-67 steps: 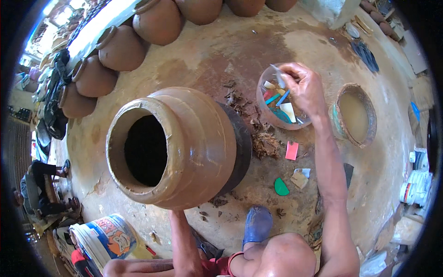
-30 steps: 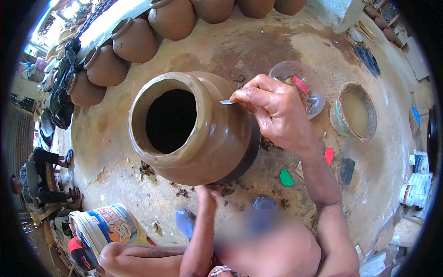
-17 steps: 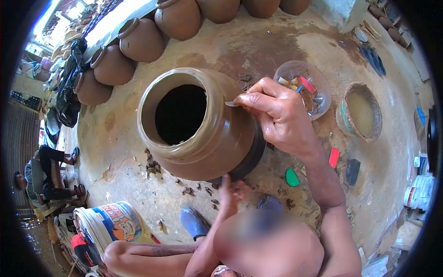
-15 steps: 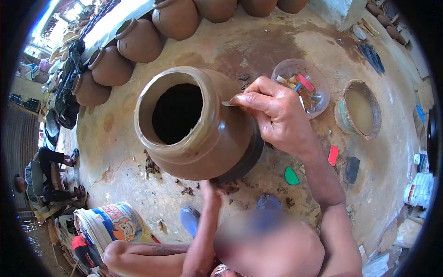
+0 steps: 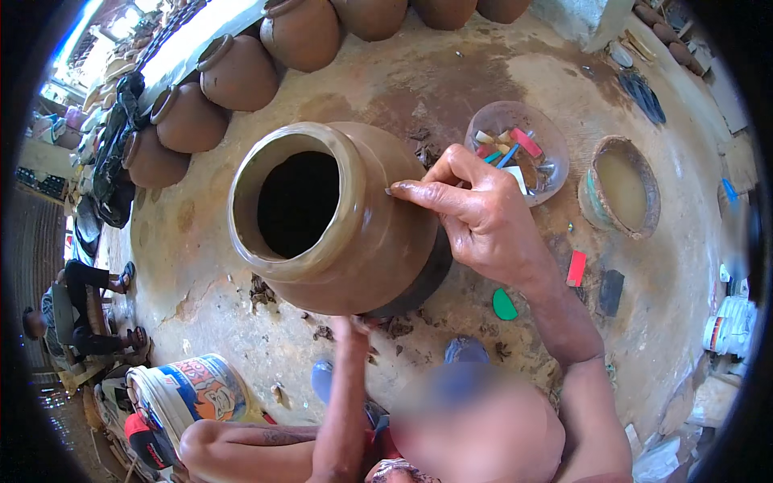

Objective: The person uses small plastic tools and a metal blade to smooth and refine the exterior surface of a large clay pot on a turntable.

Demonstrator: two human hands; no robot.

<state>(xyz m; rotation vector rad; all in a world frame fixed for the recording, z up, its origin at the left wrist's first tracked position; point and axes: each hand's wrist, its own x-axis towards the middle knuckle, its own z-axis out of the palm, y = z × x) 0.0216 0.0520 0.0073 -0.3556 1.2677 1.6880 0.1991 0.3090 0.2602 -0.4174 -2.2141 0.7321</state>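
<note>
Head view: clay pot [image 5: 372, 237] looked heavy, soft; best held low.
Right hand [image 5: 489, 211]: fingers pinched sliver [image 5: 389, 191]; left hand [image 5: 349, 325]: couldn't tell.

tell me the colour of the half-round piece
The half-round piece is green, clearest in the head view.

The large pot [image 5: 394, 229] was brown; to its right, the scrap [image 5: 504, 304] was green, the strip [image 5: 576, 269] red, the slab [image 5: 610, 292] dark grey.
</note>
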